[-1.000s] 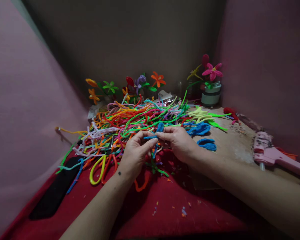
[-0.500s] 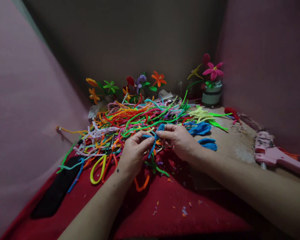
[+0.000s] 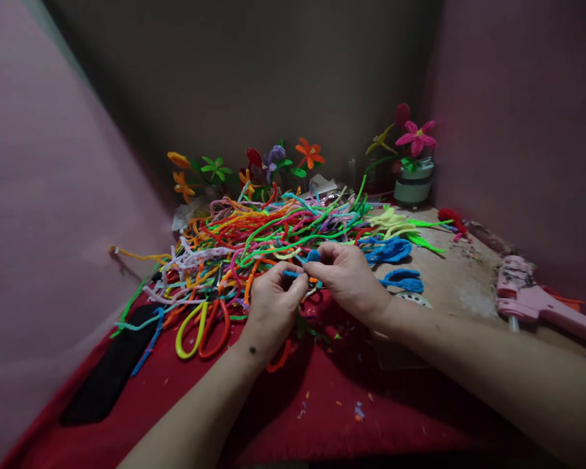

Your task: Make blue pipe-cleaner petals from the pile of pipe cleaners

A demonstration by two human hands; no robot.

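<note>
A blue pipe cleaner [image 3: 313, 256] is pinched between my two hands, just over the near edge of the heap. My left hand [image 3: 274, 305] has thumb and fingers closed on its left end. My right hand [image 3: 350, 277] grips it close by, fingertips nearly touching the left ones; a blue looped part pokes up above them. Much of the piece is hidden by the fingers. Beyond lies a tangled pile of coloured pipe cleaners [image 3: 273, 225]. Right of my right hand are more bent blue pipe cleaners [image 3: 393, 251] and a separate blue loop [image 3: 405, 281].
Scissors with yellow and red handles [image 3: 215, 332] lie left of my hands, near a black flat strip [image 3: 102, 384]. A pink glue gun [image 3: 527, 296] rests at the right on a brown board [image 3: 473, 280]. Pipe-cleaner flowers [image 3: 309, 154] and a pale pot [image 3: 413, 184] stand behind.
My left hand has shifted right and slightly down, closer to my right hand. The blue end that hung below the fingers is no longer visible. A round white disc now shows beside my right wrist.
</note>
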